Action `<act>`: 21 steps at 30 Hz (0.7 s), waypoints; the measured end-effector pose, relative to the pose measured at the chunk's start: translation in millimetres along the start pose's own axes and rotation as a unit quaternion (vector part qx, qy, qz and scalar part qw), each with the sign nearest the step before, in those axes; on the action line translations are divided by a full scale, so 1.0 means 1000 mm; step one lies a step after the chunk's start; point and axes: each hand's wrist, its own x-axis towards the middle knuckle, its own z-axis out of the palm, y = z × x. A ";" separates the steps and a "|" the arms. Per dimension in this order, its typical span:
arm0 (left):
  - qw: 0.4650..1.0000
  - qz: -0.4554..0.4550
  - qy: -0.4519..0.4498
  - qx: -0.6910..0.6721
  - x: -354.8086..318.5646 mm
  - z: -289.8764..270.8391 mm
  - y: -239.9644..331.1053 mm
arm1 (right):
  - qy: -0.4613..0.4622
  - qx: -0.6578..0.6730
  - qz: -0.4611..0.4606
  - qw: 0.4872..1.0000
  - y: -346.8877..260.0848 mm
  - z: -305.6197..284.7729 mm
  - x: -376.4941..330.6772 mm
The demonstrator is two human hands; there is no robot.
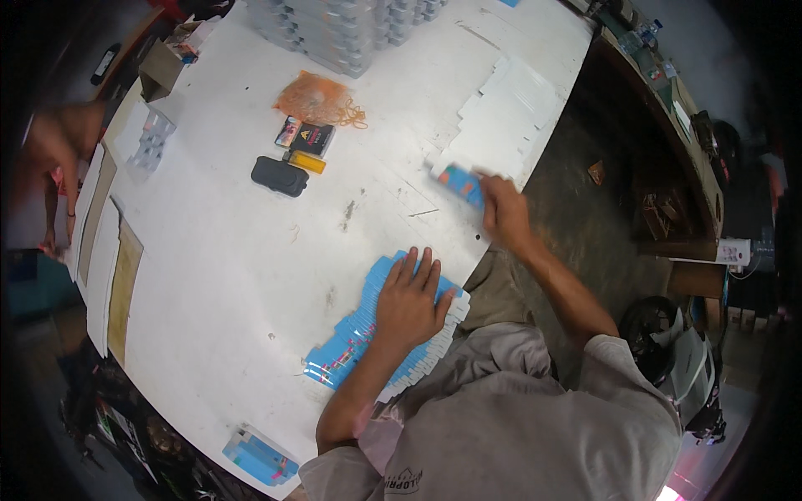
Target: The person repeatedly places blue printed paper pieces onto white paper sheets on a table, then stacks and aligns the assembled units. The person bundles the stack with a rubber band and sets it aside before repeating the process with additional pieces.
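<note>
A fanned row of flat blue printed cartons (355, 334) with pale edges lies along the table's near edge. My left hand (409, 301) rests palm down on its upper end, fingers stretched and apart. To the right, my right hand (505, 209) grips a blue carton (459, 185) with orange marks. This carton is smeared by motion, and its far end points left over the table. Beyond it, a spread of overlapping white flat pieces (501, 113) lies near the table's right edge.
Tall stacks of pale cartons (326, 37) stand at the back. Mid-table are an orange bag of rubber bands (313, 98), a dark box (312, 139), a yellow lighter (307, 162) and a black case (280, 176). More blue cartons (261, 457) lie near left. Another person's arm (58, 154) shows far left.
</note>
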 end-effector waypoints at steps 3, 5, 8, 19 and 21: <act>0.999 0.009 0.030 0.018 0.000 0.003 0.000 | -0.050 -0.094 -0.101 0.989 -0.029 0.001 -0.024; 0.999 0.015 0.043 0.025 0.001 0.000 0.002 | -0.037 -0.104 -0.094 0.989 -0.027 0.017 -0.031; 0.999 0.009 0.049 0.016 0.004 -0.006 0.004 | 0.017 -0.072 -0.099 0.992 -0.034 0.016 -0.026; 0.999 -0.034 -0.001 -0.034 0.000 -0.004 0.005 | -0.029 -0.047 -0.086 0.995 -0.046 0.005 -0.022; 0.999 -0.015 0.019 0.022 0.002 -0.008 0.009 | -0.094 0.039 -0.022 0.995 -0.059 -0.002 -0.029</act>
